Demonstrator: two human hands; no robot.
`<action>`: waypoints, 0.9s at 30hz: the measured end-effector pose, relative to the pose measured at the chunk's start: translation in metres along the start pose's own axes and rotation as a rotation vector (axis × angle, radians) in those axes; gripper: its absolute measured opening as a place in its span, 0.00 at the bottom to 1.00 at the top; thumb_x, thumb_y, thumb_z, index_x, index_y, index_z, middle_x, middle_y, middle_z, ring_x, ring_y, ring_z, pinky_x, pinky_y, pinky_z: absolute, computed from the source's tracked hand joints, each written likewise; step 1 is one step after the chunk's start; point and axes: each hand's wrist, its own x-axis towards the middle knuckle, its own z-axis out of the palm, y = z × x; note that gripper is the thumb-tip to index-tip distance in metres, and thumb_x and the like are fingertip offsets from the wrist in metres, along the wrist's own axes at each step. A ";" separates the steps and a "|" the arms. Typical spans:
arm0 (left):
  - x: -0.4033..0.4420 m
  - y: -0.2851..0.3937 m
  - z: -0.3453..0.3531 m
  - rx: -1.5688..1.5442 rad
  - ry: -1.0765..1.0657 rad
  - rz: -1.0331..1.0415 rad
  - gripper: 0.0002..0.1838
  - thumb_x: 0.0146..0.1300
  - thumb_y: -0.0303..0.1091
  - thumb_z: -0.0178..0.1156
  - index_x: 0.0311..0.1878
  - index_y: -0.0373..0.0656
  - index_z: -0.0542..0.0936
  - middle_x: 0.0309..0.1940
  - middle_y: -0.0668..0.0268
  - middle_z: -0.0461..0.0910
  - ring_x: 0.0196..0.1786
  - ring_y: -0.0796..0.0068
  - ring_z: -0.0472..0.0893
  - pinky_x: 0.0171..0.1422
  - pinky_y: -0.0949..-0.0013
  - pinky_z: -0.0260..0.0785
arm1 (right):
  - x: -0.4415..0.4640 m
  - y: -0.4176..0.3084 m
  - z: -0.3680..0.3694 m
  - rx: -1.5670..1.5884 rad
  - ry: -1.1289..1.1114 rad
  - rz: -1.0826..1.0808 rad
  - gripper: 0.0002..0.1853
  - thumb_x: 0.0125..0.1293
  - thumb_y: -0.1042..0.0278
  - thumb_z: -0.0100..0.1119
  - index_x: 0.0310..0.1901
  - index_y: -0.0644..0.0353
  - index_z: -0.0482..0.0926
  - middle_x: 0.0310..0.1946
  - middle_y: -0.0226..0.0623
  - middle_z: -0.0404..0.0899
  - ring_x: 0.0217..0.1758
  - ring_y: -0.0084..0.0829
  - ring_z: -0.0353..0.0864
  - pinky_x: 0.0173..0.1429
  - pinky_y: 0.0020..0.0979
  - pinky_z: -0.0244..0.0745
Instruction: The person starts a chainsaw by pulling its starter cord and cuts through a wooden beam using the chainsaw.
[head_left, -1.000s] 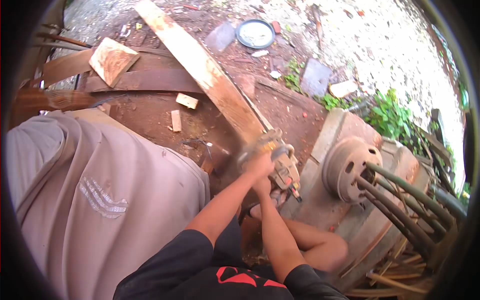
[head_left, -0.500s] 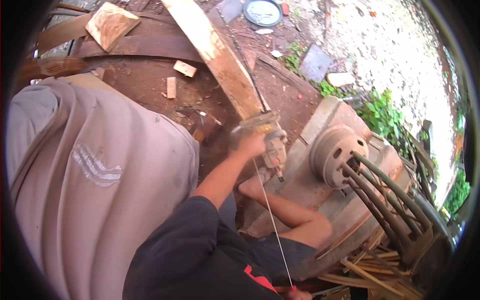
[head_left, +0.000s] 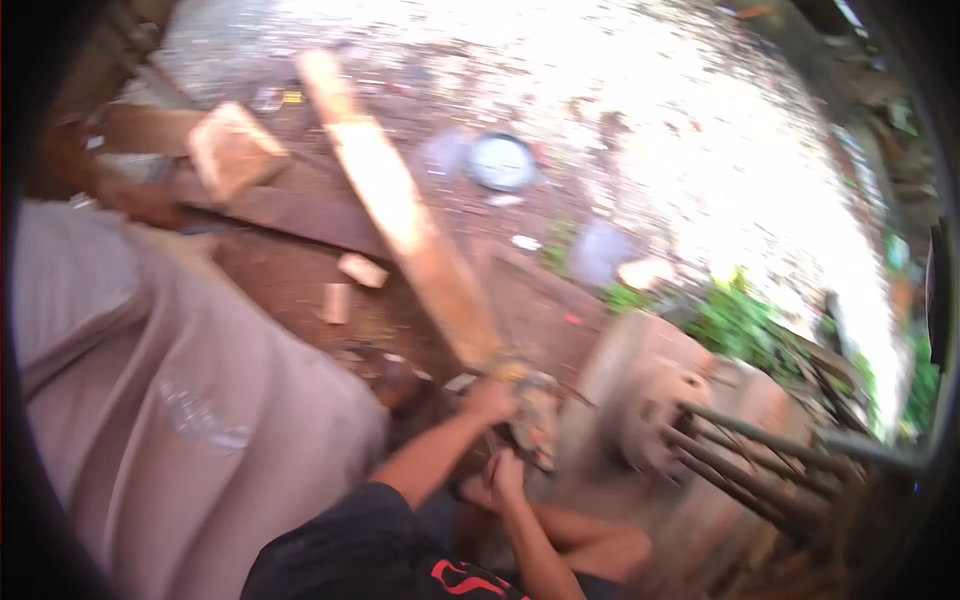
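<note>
A dusty chainsaw (head_left: 536, 412) sits at the near end of a long wooden plank (head_left: 405, 225), its body blurred by motion. My left hand (head_left: 489, 401) is closed on the saw's top handle. Just below it, against the saw's near side, my right hand (head_left: 506, 474) is a fist around the starter cord's grip, which the fingers mostly hide. The bent leg and bare foot beneath the arms are partly covered by them.
Right of the saw stands a rusty wheel rim (head_left: 655, 415) with metal bars (head_left: 770, 455) reaching out. A draped cloth (head_left: 220, 400) fills the left side. Small wood offcuts (head_left: 362, 270), a thick wood block (head_left: 235, 150) and a round pan (head_left: 502, 162) lie beyond.
My right hand has come up from the bottom edge to the saw, and the long stretched cord no longer shows. The view has tilted up, so the scene sits lower and is blurred.
</note>
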 end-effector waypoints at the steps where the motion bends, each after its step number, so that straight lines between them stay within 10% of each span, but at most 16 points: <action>1: 0.026 -0.017 0.025 0.042 -0.104 -0.043 0.25 0.55 0.40 0.56 0.55 0.39 0.79 0.50 0.45 0.80 0.54 0.49 0.81 0.60 0.52 0.71 | -0.116 -0.033 -0.029 0.077 -0.074 -0.041 0.22 0.66 0.57 0.50 0.14 0.56 0.67 0.12 0.33 0.67 0.12 0.27 0.63 0.16 0.28 0.55; 4: 0.041 -0.006 0.037 0.124 -0.003 0.033 0.17 0.55 0.42 0.58 0.41 0.40 0.85 0.37 0.50 0.85 0.42 0.50 0.85 0.46 0.51 0.77 | -0.384 0.034 -0.126 0.160 0.052 -0.053 0.25 0.69 0.56 0.49 0.13 0.56 0.67 0.14 0.30 0.67 0.20 0.24 0.64 0.28 0.29 0.59; 6: 0.036 0.004 0.027 0.082 0.152 0.162 0.14 0.56 0.39 0.56 0.40 0.41 0.83 0.37 0.48 0.84 0.43 0.48 0.84 0.49 0.50 0.76 | -0.478 -0.066 -0.114 0.244 -0.217 -0.689 0.23 0.68 0.60 0.51 0.18 0.65 0.74 0.13 0.37 0.70 0.15 0.30 0.69 0.28 0.31 0.68; 7: 0.040 0.005 0.036 0.114 0.130 0.137 0.14 0.56 0.38 0.56 0.41 0.41 0.83 0.38 0.47 0.84 0.44 0.47 0.84 0.50 0.49 0.75 | -0.513 -0.096 -0.110 0.143 0.133 -0.448 0.25 0.67 0.59 0.52 0.12 0.61 0.67 0.12 0.35 0.66 0.13 0.26 0.62 0.23 0.30 0.59; 8: 0.046 0.009 0.032 0.153 0.127 0.123 0.14 0.56 0.37 0.56 0.42 0.41 0.82 0.38 0.47 0.83 0.45 0.46 0.83 0.50 0.49 0.75 | -0.508 -0.098 -0.098 0.229 0.499 -0.007 0.28 0.67 0.59 0.52 0.10 0.57 0.58 0.11 0.31 0.61 0.13 0.23 0.54 0.22 0.30 0.51; 13: 0.033 0.004 0.029 0.122 0.118 0.059 0.17 0.55 0.38 0.56 0.44 0.39 0.82 0.39 0.47 0.83 0.46 0.45 0.82 0.52 0.49 0.74 | -0.267 -0.046 -0.085 -0.349 -0.021 -0.149 0.25 0.76 0.50 0.42 0.23 0.58 0.71 0.17 0.26 0.66 0.22 0.20 0.64 0.28 0.27 0.58; 15: 0.039 0.013 0.018 0.094 0.135 0.072 0.18 0.54 0.38 0.56 0.45 0.38 0.82 0.40 0.47 0.83 0.46 0.45 0.82 0.53 0.48 0.74 | -0.109 -0.003 -0.047 -0.271 -0.052 -0.307 0.22 0.74 0.52 0.47 0.29 0.63 0.73 0.20 0.32 0.70 0.24 0.29 0.69 0.31 0.32 0.64; 16: 0.037 0.012 0.021 0.082 0.114 0.105 0.18 0.54 0.38 0.57 0.45 0.38 0.82 0.41 0.46 0.83 0.46 0.46 0.82 0.53 0.48 0.74 | -0.020 0.020 -0.031 -0.631 0.050 -0.837 0.18 0.72 0.57 0.47 0.33 0.64 0.77 0.25 0.46 0.78 0.29 0.41 0.79 0.36 0.39 0.72; 18: 0.061 0.001 0.037 0.034 -0.059 0.027 0.20 0.58 0.42 0.59 0.46 0.35 0.82 0.43 0.42 0.82 0.48 0.46 0.82 0.53 0.48 0.74 | 0.064 -0.009 0.011 -1.194 -0.082 -0.604 0.16 0.69 0.60 0.45 0.43 0.62 0.80 0.41 0.55 0.82 0.50 0.55 0.80 0.54 0.50 0.73; 20: 0.041 0.020 0.020 0.164 0.071 0.036 0.20 0.59 0.43 0.59 0.43 0.35 0.83 0.41 0.42 0.82 0.48 0.44 0.82 0.53 0.48 0.74 | 0.102 -0.041 0.038 -0.711 0.026 -0.261 0.23 0.66 0.50 0.49 0.51 0.59 0.81 0.51 0.55 0.80 0.57 0.51 0.78 0.62 0.46 0.71; 22: 0.043 0.011 0.024 0.217 0.110 0.062 0.18 0.57 0.41 0.58 0.42 0.36 0.83 0.40 0.43 0.83 0.48 0.41 0.82 0.54 0.49 0.74 | 0.167 -0.016 0.064 -0.570 0.014 -0.682 0.23 0.68 0.48 0.47 0.45 0.58 0.84 0.50 0.54 0.81 0.57 0.49 0.79 0.62 0.46 0.70; 24: 0.063 -0.020 0.033 0.229 0.110 0.104 0.20 0.56 0.42 0.59 0.40 0.32 0.83 0.38 0.39 0.82 0.46 0.40 0.82 0.51 0.48 0.74 | 0.152 -0.015 0.073 -0.453 0.118 -0.285 0.24 0.69 0.48 0.45 0.47 0.60 0.81 0.40 0.56 0.81 0.47 0.51 0.82 0.50 0.49 0.74; 27: 0.042 -0.016 0.040 0.046 0.050 0.060 0.16 0.55 0.38 0.55 0.33 0.31 0.82 0.28 0.41 0.81 0.38 0.43 0.84 0.44 0.48 0.75 | -0.067 0.015 -0.023 -0.762 0.198 -0.592 0.17 0.70 0.58 0.44 0.30 0.59 0.76 0.23 0.41 0.75 0.26 0.37 0.73 0.32 0.41 0.68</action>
